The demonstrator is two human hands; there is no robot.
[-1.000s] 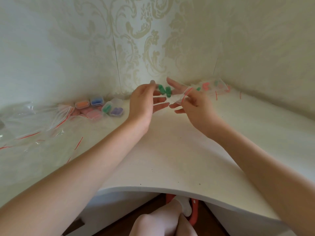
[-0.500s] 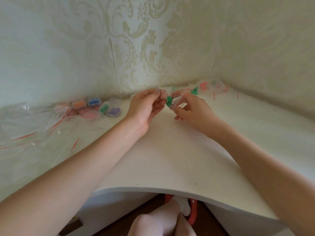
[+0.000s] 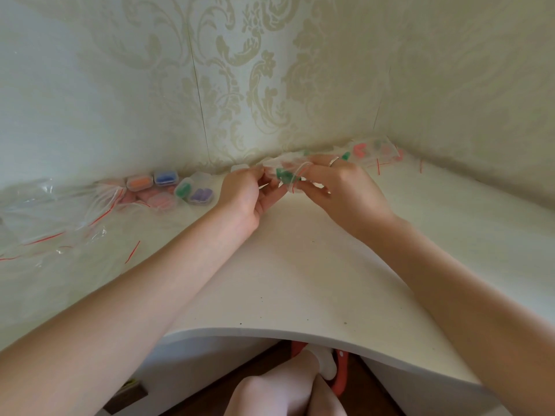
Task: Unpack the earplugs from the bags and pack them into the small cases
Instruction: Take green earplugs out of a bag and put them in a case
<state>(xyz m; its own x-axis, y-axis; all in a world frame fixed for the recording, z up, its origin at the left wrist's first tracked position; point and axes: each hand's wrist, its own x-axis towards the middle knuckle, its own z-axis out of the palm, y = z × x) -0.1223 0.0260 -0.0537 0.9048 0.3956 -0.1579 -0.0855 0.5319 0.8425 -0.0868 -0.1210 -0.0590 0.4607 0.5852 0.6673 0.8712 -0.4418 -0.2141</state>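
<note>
A small clear zip bag (image 3: 289,172) with green earplugs (image 3: 283,175) inside is held between both hands near the back of the white desk (image 3: 300,265). My left hand (image 3: 249,193) pinches the bag's left edge. My right hand (image 3: 339,187), with a ring on one finger, grips its right side at the red zip line. Several small clear cases (image 3: 168,187) holding orange, blue, green, purple and pink earplugs sit by the wall to the left. More bags with earplugs (image 3: 372,150) lie in the back right corner.
Empty clear bags with red zip lines (image 3: 51,217) are piled at the left of the desk. Patterned walls close the desk at the back and right. The curved front edge (image 3: 270,330) is near my knees (image 3: 285,388).
Both hands came down from mid-air toward the desk surface with the bag. The green earplugs now sit lower, between the fingertips.
</note>
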